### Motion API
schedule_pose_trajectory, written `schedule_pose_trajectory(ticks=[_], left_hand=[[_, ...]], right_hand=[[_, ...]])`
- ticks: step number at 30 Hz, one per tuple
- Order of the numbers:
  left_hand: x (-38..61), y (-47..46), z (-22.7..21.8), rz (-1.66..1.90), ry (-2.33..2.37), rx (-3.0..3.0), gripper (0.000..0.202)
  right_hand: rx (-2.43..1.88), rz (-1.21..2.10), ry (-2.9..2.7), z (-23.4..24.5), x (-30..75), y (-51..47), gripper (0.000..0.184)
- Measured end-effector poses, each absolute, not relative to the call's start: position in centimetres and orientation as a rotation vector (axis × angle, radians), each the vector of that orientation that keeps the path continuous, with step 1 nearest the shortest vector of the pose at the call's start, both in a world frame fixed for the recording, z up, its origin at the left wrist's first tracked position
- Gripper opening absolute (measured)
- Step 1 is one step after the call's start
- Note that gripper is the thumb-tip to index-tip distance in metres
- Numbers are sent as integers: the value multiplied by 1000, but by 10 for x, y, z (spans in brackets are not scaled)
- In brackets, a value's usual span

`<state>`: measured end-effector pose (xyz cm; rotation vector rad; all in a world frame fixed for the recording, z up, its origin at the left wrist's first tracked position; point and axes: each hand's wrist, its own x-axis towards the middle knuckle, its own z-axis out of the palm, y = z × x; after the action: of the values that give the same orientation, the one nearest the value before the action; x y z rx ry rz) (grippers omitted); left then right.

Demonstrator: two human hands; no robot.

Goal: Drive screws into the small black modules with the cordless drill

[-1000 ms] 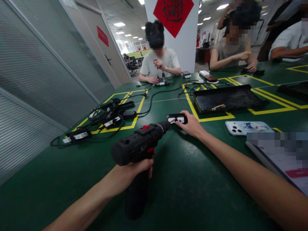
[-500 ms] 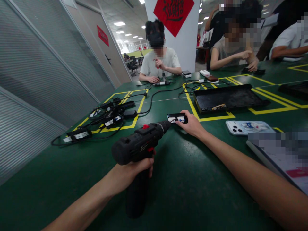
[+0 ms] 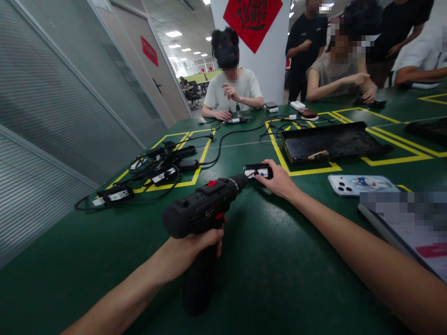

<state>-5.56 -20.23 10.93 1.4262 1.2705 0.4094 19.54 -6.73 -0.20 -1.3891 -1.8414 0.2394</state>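
Left hand point(image 3: 197, 244): fingers wrapped round drill point(image 3: 195, 211). Right hand point(image 3: 278, 180): fingers clamped on box point(image 3: 256, 168), beyond left fingers. Bit point(image 3: 251, 175) close beside right thumb; could slip, jab it. 2 likely causes: loose pinch, skewed drill.

The left forearm point(image 3: 136, 284) is angled up from the lower left, and the left hand point(image 3: 199, 244) is curled in a grip; the right forearm point(image 3: 352, 244) is extended from the lower right, the right hand point(image 3: 279, 180) held farther forward, thumb point(image 3: 264, 180) and fingers point(image 3: 272, 165) bent in a pinch
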Motion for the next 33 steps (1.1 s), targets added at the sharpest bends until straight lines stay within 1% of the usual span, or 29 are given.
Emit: schedule_pose_trajectory(ticks=[11,19,33], left_hand=[[-54,-203,112,399,1265,1447,32],[-57,-202,107,439,1258,1423,27],[-54,-203,109,427,1272,1426,32]], right_hand=[[-1390,227,-1840,-3,196,-66,42],[-1390,234,-1841,-3,194,-66,42],[-1404,233,-1838,-2,195,-68,45]])
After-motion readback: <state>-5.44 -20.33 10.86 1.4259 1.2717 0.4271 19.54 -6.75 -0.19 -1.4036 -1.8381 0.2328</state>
